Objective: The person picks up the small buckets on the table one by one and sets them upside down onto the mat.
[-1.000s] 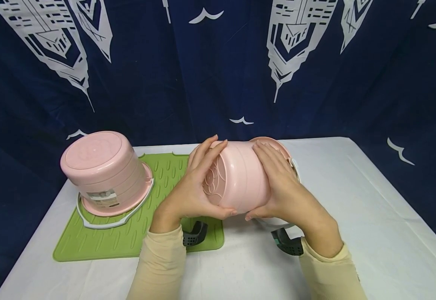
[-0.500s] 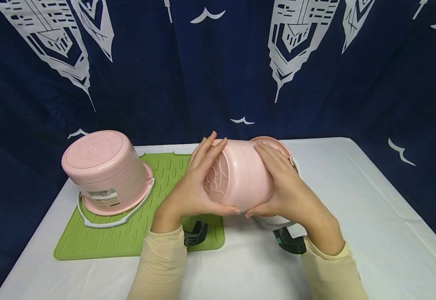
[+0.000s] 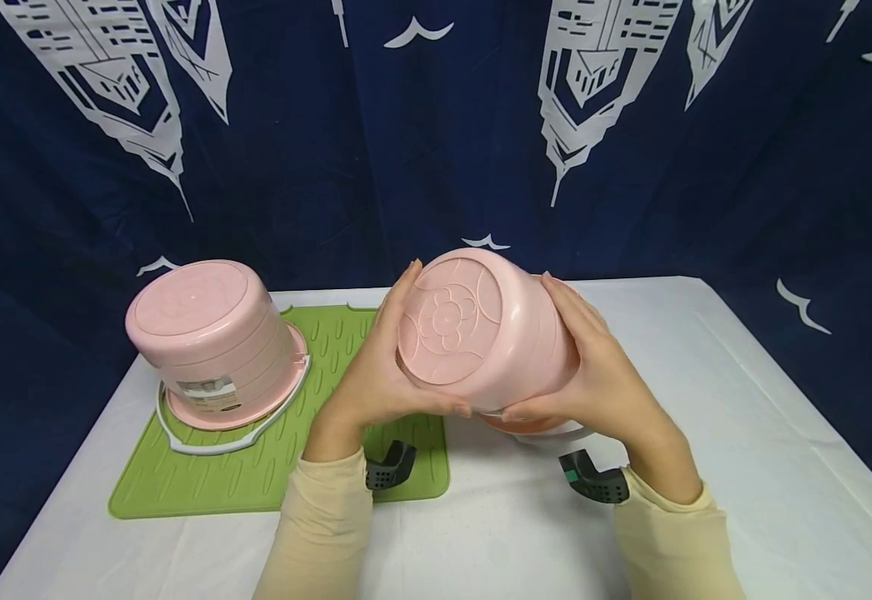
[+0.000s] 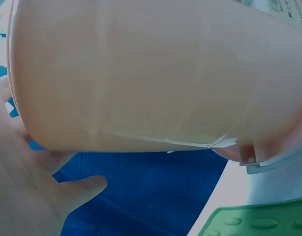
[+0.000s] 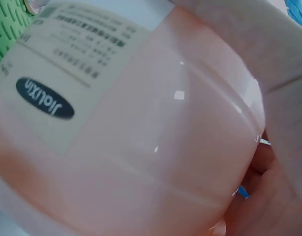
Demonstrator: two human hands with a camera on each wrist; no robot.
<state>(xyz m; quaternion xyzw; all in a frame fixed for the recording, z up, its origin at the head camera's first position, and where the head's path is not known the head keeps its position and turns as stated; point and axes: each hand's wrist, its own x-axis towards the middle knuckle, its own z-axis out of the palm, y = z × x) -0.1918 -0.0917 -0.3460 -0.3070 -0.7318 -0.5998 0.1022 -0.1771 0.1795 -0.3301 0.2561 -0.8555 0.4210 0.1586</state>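
Observation:
A pink plastic bucket (image 3: 533, 333) with a flower relief on its base is held tilted between both hands, base facing up and toward me. My left hand (image 3: 368, 383) grips it at the base edge, thumb below and fingers along the far side. My right hand (image 3: 604, 383) holds the side wall nearer the rim, fingers over the top and thumb underneath. The right wrist view shows a printed label (image 5: 45, 98) on the wall. The bucket's inside faces away and is hidden; part of a pale handle (image 3: 556, 437) shows beneath it.
Another pink bucket (image 3: 211, 350) stands upside down at the left on a green ridged mat (image 3: 256, 483), its grey handle (image 3: 214, 450) lying in front. A white cloth covers the table (image 3: 744, 467). A dark blue printed curtain (image 3: 436, 150) hangs behind.
Both hands have turned the held bucket so that its base tips up and faces me more, while its rim swings down. My right hand has shifted slightly right. The other bucket stays put.

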